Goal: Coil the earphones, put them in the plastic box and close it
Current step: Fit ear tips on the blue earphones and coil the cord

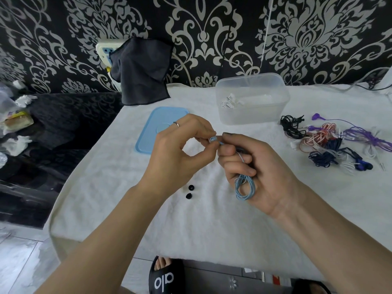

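holding item one, the light blue earphones, over the middle of the towel-covered tabletop: our right hand curls its fingers round the coiled loops, which hang below the palm, while a short free end runs up to our left hand, whose thumb and fingertips pinch the small blue earbud.

item two, plastic box: clear, open, at the far side of the tabletop, one white set of earphones already inside.

item three, blue lid: flat on the towel, left of the box, apart from it.

item four, pile of tangled earphones: black, purple, red-and-white, navy, right of the box, still to do.

item five, two small black ear tips: loose on the towel, below our left hand.

item six, dark cloth: at the back left edge.

risks, as we judge them: the coil looks loosely bunched, so easing the right fingers while tucking in the end may let the loops spring open; a loose end could snag on the box rim or get caught under the lid; the loose ear tips could be brushed off the tabletop by a forearm.
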The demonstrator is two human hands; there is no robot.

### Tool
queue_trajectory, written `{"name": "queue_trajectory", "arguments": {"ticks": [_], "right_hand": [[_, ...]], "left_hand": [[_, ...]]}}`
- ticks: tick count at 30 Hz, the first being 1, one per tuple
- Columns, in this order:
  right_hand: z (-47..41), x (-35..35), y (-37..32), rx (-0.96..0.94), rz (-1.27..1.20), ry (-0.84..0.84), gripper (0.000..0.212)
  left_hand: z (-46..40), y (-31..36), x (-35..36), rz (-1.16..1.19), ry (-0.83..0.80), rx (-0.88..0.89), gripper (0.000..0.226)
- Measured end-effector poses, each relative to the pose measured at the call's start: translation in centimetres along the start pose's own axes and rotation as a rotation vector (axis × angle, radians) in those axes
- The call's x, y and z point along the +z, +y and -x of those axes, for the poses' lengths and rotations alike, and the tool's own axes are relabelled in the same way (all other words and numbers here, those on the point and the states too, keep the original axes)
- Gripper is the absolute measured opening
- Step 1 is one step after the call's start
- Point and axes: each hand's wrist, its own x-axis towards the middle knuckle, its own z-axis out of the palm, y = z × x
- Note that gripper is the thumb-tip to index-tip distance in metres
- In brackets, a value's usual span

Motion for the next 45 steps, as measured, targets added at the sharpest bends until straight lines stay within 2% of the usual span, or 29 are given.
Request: {"name": "queue_trajectory", "arguments": {"ticks": [10,13,15,19,27,31,34,37,41,45], "right_hand": [[-0.2,0.1,0.1,-0.017,-0.007,-0.018,0.003],[-0.4,0.2,0.0,-0.037,-0.003,0.011,0.016],[-0.8,0.1,0.0,-0.064,0.014,0.062,0.015],[-1.5,-0.5,-0.4,-0.127,0.098,0.109,0.01],[-1.8,-1.1,-0.8,-0.211,0.318,0.137,0.014],[-1.7,-1.3,-1.4,-0.183,0.378,0.158,0.034],[-1.5,-1.4,-1.7,-0.126,0.341,0.203,0.037],[-1.7,-1.7,-1.9,-0.086,0.228,0.261,0.037],[-2.2,-1.8,-2.3,-0.114,0.275,0.236,0.025],[-3.0,-2.3,-2.1,-0.257,0.43,0.255,0.015]], "left_hand": [[-0.4,-0.1,0.2,-0.036,0.005,-0.022,0.008],[-0.6,0.0,0.2,-0.124,0.027,0.021,0.009],[-0.7,-0.1,0.3,-0.17,0.038,0.024,0.009],[-0.7,-0.4,0.5,-0.217,0.022,-0.017,0.009],[-1.3,-0.9,0.8,-0.237,0.012,-0.049,0.006],[-1.6,-1.3,1.0,-0.136,0.04,-0.211,0.009],[-2.0,-1.5,1.2,-0.018,0.047,-0.402,0.012],[-2.3,-1.7,1.4,0.047,0.06,-0.513,0.018],[-2.5,-1.6,2.1,0.077,-0.01,-0.53,0.013],[-2.8,-1.3,3.2,0.052,-0.084,-0.502,0.01]]}}
